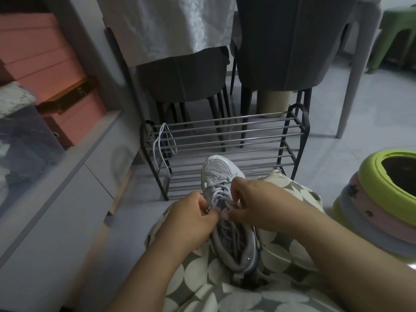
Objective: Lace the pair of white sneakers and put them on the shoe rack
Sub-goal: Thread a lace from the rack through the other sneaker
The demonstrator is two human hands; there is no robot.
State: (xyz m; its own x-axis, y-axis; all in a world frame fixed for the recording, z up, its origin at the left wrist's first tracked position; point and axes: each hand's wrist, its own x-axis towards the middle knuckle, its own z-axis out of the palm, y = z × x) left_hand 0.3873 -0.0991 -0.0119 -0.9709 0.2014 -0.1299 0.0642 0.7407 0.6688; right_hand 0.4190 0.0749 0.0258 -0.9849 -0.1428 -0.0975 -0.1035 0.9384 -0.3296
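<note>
the sneaker (227, 206) lies on the lap, toe toward the rack (225, 145), likely so its eyelets face up. just short of the rack, left hand (191, 216) and right hand (254, 203) each pinch its lace (219, 194). a spare lace (161, 143) hangs on the rack's left end, probably kept for the second shoe, which isn't visible.

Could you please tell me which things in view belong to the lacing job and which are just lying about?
In use: sneaker on the lap, its lace pinched by left hand and right hand; spare lace hanging on shoe rack.

Lying about: pink boxes, grey chairs, green stool, stacked basins.
</note>
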